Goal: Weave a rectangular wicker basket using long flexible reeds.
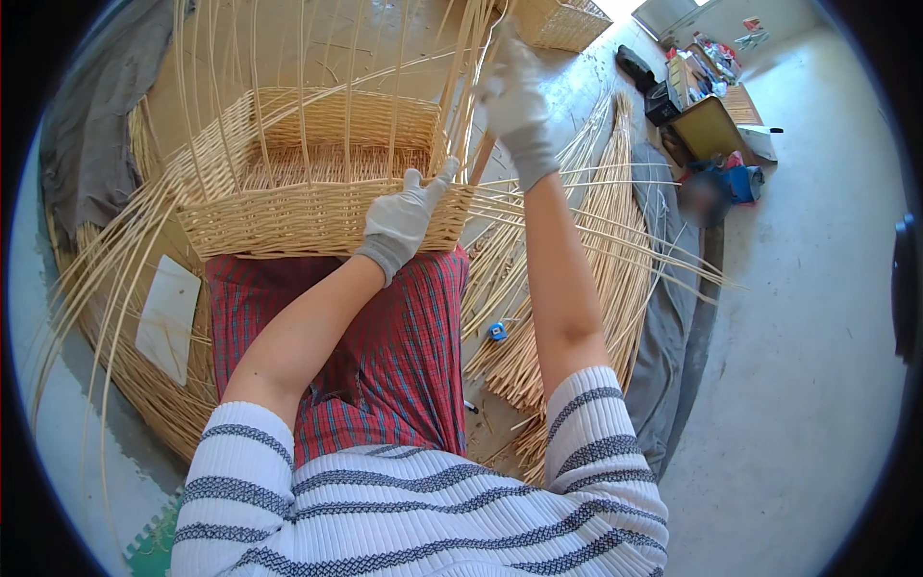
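A half-woven wicker basket (221, 219) with tall upright rods (304, 87) rests on red plaid cloth (365, 337) over my lap. My gloved left hand (404, 221) grips the basket's front wall near its right corner, thumb and forefinger at the rim. My gloved right hand (517, 111) is raised beside the rods above that corner, blurred, so its grip is unclear. Long loose weaving rods stick out from both ends of the basket.
A large bundle of rods (567, 346) lies on grey cloth (663, 365) to my right. A white board (168, 317) is at left, a blue tape measure (496, 331) beside me, another wicker basket (548, 21) at top. Cluttered furniture (711, 125) stands upper right.
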### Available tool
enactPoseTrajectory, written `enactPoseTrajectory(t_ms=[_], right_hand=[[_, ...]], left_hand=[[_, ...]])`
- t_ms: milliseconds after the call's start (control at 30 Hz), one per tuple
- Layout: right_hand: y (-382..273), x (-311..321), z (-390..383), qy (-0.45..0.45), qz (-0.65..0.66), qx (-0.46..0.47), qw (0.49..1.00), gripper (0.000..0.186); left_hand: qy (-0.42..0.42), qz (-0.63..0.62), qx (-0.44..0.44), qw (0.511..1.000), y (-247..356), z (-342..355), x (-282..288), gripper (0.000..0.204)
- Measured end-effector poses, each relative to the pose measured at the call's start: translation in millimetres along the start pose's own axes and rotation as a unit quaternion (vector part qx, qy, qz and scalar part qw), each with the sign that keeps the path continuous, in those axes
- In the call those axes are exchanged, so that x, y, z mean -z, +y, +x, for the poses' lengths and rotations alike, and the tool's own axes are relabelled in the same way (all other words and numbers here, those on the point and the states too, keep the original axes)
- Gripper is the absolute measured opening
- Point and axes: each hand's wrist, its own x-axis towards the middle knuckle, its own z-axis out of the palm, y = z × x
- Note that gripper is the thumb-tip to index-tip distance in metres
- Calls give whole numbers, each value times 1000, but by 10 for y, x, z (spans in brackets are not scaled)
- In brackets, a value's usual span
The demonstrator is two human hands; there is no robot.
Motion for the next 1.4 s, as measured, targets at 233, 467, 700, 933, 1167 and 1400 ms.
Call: enactPoseTrajectory(t_ms=[233,467,700,933,1167,1400], right_hand=[[471,34,-1103,313,488,-413,703,32],[932,-252,-1607,266,541,-338,723,23],[864,-61,-1477,235,549,-366,714,39],[724,-105,-1344,270,513,-400,710,31],[153,362,-1283,282,609,-242,701,42],[-1153,120,-1306,-103,401,-11,910,50]], left_hand=[[45,70,0,997,-50,3,20,63],[329,-4,-205,922,85,148,5,43],[140,-162,-132,968,48,219,-55,63],[163,-130,-151,966,3,205,-38,79],[211,-159,-184,947,38,292,-166,78],[136,-135,-144,971,95,283,-102,59]])
